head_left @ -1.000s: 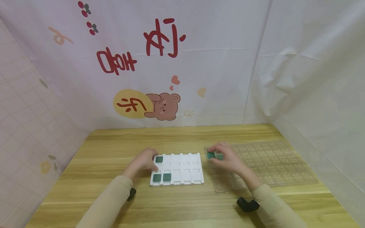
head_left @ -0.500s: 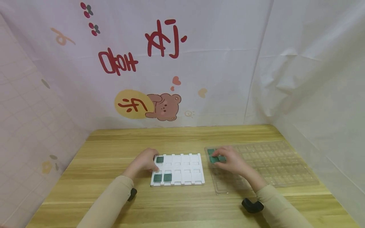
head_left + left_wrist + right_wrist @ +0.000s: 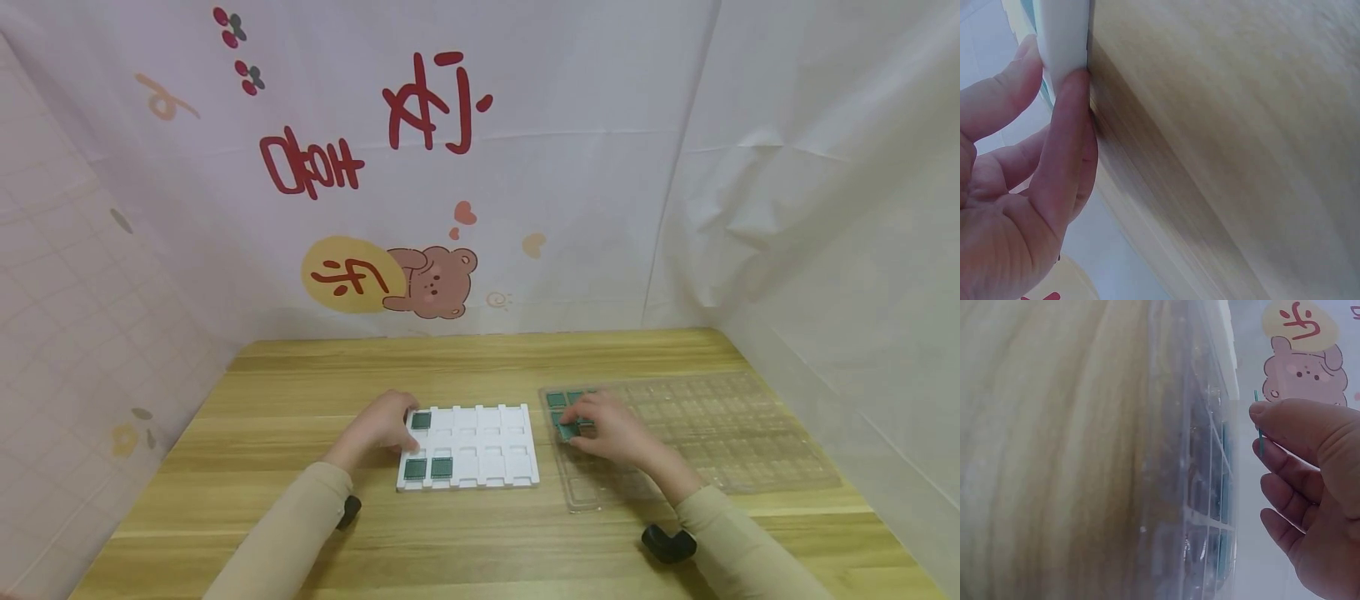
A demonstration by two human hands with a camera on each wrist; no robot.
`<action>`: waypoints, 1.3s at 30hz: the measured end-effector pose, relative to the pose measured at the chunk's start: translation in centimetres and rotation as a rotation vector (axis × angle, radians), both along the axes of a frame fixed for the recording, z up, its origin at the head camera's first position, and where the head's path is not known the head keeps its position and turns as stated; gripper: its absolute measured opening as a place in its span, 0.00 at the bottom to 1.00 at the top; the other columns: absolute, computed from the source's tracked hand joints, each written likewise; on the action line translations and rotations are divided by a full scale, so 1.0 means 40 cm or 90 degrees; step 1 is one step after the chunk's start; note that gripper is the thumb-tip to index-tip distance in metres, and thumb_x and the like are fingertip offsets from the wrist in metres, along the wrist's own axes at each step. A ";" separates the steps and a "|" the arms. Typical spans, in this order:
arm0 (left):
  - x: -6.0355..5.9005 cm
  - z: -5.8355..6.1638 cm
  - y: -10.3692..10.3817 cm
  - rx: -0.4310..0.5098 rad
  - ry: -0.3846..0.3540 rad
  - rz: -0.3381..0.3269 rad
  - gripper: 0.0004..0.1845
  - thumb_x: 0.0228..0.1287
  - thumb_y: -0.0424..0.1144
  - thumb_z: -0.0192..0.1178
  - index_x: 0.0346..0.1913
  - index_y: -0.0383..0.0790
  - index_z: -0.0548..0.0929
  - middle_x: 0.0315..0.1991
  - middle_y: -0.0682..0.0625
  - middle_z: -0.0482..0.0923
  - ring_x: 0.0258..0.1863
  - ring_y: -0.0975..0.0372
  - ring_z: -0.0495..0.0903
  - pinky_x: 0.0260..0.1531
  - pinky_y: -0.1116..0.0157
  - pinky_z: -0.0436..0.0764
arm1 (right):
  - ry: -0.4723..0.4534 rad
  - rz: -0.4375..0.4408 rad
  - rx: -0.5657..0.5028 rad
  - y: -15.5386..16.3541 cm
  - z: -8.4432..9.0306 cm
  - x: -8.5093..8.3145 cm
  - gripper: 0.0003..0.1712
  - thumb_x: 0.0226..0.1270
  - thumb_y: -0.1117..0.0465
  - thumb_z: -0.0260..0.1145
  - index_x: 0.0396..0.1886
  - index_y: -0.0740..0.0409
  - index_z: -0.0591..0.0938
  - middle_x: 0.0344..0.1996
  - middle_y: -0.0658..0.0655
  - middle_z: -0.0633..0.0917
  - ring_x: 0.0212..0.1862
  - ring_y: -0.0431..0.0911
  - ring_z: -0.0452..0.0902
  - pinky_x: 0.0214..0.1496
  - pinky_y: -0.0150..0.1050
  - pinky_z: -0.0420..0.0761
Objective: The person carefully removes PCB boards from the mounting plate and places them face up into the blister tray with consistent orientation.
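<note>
Hands at work over two trays on a wooden table (image 3: pixel 480 533). Left hand (image 3: pixel 381 423) rests at the left edge of the white tray (image 3: pixel 487 450), which lies near the middle of the table; the left-wrist view shows its thumb and a finger (image 3: pixel 1063 144) pinching the tray's white edge (image 3: pixel 1066 31) from both sides. White tray holds three green chips: one in the far-left pocket (image 3: pixel 421 421) and two side by side in the near-left pockets (image 3: pixel 415 468) (image 3: pixel 441 467); its other pockets show bare white. Right hand (image 3: pixel 611 429) lies over the far-left corner of the clear plastic tray (image 3: pixel 720 433), which sits just to the right of the white tray, the two apart by a narrow strip of table. Right-wrist view shows thumb and forefinger (image 3: pixel 1300 422) pinching a thin green chip (image 3: pixel 1258 425) seen edge-on, held beside the clear tray's ribbed wall (image 3: pixel 1207 487); in the head view this chip (image 3: pixel 568 430) shows at the fingertips. Two further green chips (image 3: pixel 556 400) (image 3: pixel 574 397) sit in the clear tray's far-left pockets, just beyond the right hand. Both forearms wear beige sleeves (image 3: pixel 288 533), each with a black wrist mount (image 3: pixel 667 543). Pale printed cloth with a bear figure (image 3: pixel 431 283) hangs behind the table.
</note>
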State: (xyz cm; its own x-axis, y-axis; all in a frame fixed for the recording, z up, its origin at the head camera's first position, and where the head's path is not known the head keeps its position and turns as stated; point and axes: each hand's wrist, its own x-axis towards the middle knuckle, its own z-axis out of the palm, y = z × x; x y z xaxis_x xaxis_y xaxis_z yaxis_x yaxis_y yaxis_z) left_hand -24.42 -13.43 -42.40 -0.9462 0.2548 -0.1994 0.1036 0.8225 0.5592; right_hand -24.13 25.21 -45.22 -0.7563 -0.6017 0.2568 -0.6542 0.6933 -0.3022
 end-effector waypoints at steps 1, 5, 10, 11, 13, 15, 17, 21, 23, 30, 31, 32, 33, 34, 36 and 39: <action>0.000 0.000 0.000 0.003 -0.001 0.000 0.34 0.38 0.24 0.78 0.55 0.25 0.79 0.44 0.38 0.78 0.38 0.54 0.78 0.22 0.67 0.83 | -0.003 -0.001 0.005 0.000 -0.001 0.000 0.13 0.54 0.61 0.77 0.41 0.50 0.86 0.41 0.47 0.85 0.46 0.49 0.76 0.50 0.49 0.77; 0.000 -0.002 0.000 0.005 -0.005 0.005 0.35 0.38 0.24 0.78 0.55 0.25 0.78 0.45 0.38 0.78 0.37 0.54 0.78 0.22 0.67 0.83 | -0.006 -0.002 0.020 0.000 -0.005 0.000 0.13 0.55 0.61 0.77 0.40 0.49 0.86 0.40 0.47 0.84 0.46 0.50 0.77 0.51 0.50 0.78; -0.002 -0.006 0.001 0.004 -0.004 0.008 0.35 0.37 0.24 0.79 0.55 0.25 0.79 0.45 0.38 0.78 0.38 0.54 0.78 0.22 0.67 0.83 | -0.022 -0.006 0.027 -0.002 -0.009 0.000 0.13 0.55 0.61 0.77 0.41 0.49 0.86 0.41 0.46 0.84 0.47 0.50 0.77 0.52 0.50 0.77; -0.003 -0.008 0.001 0.005 -0.006 0.010 0.35 0.37 0.24 0.79 0.55 0.25 0.79 0.45 0.38 0.78 0.38 0.54 0.78 0.22 0.67 0.83 | -0.023 -0.008 0.027 -0.002 -0.009 0.001 0.13 0.55 0.61 0.77 0.41 0.49 0.86 0.41 0.46 0.84 0.47 0.50 0.77 0.52 0.50 0.77; -0.004 -0.009 0.001 0.005 -0.005 0.009 0.35 0.37 0.24 0.79 0.55 0.25 0.79 0.44 0.38 0.79 0.38 0.54 0.78 0.22 0.67 0.83 | -0.022 -0.009 0.027 -0.002 -0.011 0.001 0.13 0.55 0.61 0.77 0.40 0.49 0.86 0.41 0.46 0.84 0.47 0.50 0.77 0.52 0.51 0.77; -0.004 -0.010 0.000 0.003 -0.003 0.008 0.35 0.37 0.25 0.79 0.55 0.25 0.79 0.44 0.39 0.78 0.38 0.54 0.78 0.22 0.67 0.83 | -0.026 -0.011 0.024 -0.002 -0.012 0.002 0.13 0.55 0.61 0.77 0.40 0.49 0.86 0.42 0.47 0.84 0.48 0.50 0.77 0.52 0.51 0.77; -0.004 -0.010 -0.001 -0.002 0.000 0.004 0.35 0.37 0.25 0.79 0.55 0.25 0.79 0.44 0.39 0.78 0.39 0.54 0.77 0.23 0.67 0.83 | -0.031 -0.014 0.024 -0.002 -0.015 0.002 0.13 0.55 0.60 0.77 0.41 0.49 0.86 0.42 0.47 0.84 0.48 0.51 0.77 0.53 0.51 0.77; -0.004 -0.009 -0.001 0.006 -0.004 0.005 0.35 0.37 0.24 0.79 0.55 0.25 0.79 0.43 0.39 0.78 0.39 0.53 0.77 0.24 0.67 0.83 | -0.045 -0.021 0.028 -0.002 -0.020 0.001 0.13 0.57 0.60 0.77 0.42 0.49 0.86 0.44 0.48 0.84 0.50 0.51 0.76 0.55 0.51 0.77; -0.005 -0.008 0.000 0.009 -0.006 0.007 0.34 0.37 0.24 0.79 0.55 0.25 0.79 0.43 0.39 0.78 0.38 0.54 0.78 0.23 0.67 0.83 | -0.048 -0.022 0.030 -0.001 -0.023 0.000 0.13 0.57 0.59 0.76 0.42 0.49 0.86 0.45 0.48 0.84 0.50 0.51 0.76 0.56 0.51 0.76; -0.005 -0.010 0.000 0.007 -0.005 0.006 0.35 0.38 0.25 0.79 0.55 0.26 0.79 0.43 0.40 0.78 0.39 0.54 0.77 0.23 0.67 0.83 | -0.051 -0.019 0.029 0.000 -0.028 -0.003 0.13 0.57 0.60 0.76 0.43 0.49 0.86 0.44 0.47 0.83 0.50 0.50 0.76 0.56 0.51 0.76; -0.005 -0.010 0.000 0.007 -0.005 0.006 0.35 0.38 0.25 0.79 0.55 0.26 0.79 0.44 0.39 0.78 0.39 0.54 0.77 0.23 0.67 0.83 | -0.052 -0.019 0.029 0.000 -0.028 -0.004 0.13 0.57 0.60 0.76 0.43 0.49 0.86 0.44 0.47 0.83 0.50 0.50 0.76 0.56 0.51 0.76; -0.005 -0.009 0.000 0.008 -0.006 0.007 0.35 0.38 0.25 0.79 0.55 0.25 0.79 0.44 0.39 0.78 0.39 0.53 0.77 0.23 0.67 0.83 | -0.053 -0.020 0.030 -0.001 -0.029 -0.004 0.13 0.57 0.60 0.76 0.43 0.49 0.86 0.44 0.47 0.83 0.50 0.50 0.76 0.56 0.51 0.76; -0.004 -0.008 0.001 0.008 -0.007 0.008 0.35 0.38 0.25 0.79 0.55 0.25 0.79 0.45 0.39 0.78 0.39 0.53 0.77 0.23 0.67 0.83 | -0.055 -0.019 0.029 -0.001 -0.029 -0.005 0.13 0.57 0.60 0.76 0.43 0.49 0.86 0.44 0.47 0.83 0.50 0.50 0.76 0.56 0.51 0.76; -0.004 -0.008 0.001 0.009 -0.008 0.010 0.35 0.38 0.25 0.79 0.56 0.25 0.79 0.45 0.38 0.78 0.39 0.54 0.77 0.23 0.67 0.83 | -0.057 -0.020 0.029 -0.001 -0.029 -0.005 0.13 0.57 0.60 0.76 0.43 0.49 0.86 0.44 0.47 0.83 0.50 0.50 0.76 0.56 0.51 0.76; -0.004 -0.007 0.001 0.011 -0.009 0.011 0.36 0.38 0.24 0.79 0.56 0.25 0.78 0.45 0.38 0.78 0.38 0.54 0.77 0.23 0.67 0.83 | -0.058 -0.020 0.028 -0.001 -0.029 -0.005 0.13 0.57 0.60 0.76 0.43 0.49 0.86 0.44 0.47 0.83 0.50 0.50 0.76 0.56 0.51 0.76; -0.003 -0.006 0.002 0.010 -0.011 0.013 0.36 0.38 0.24 0.79 0.57 0.25 0.78 0.45 0.38 0.78 0.37 0.54 0.78 0.23 0.67 0.83 | -0.057 -0.020 0.027 -0.001 -0.030 -0.005 0.13 0.57 0.61 0.76 0.43 0.49 0.86 0.44 0.47 0.83 0.50 0.49 0.76 0.55 0.51 0.76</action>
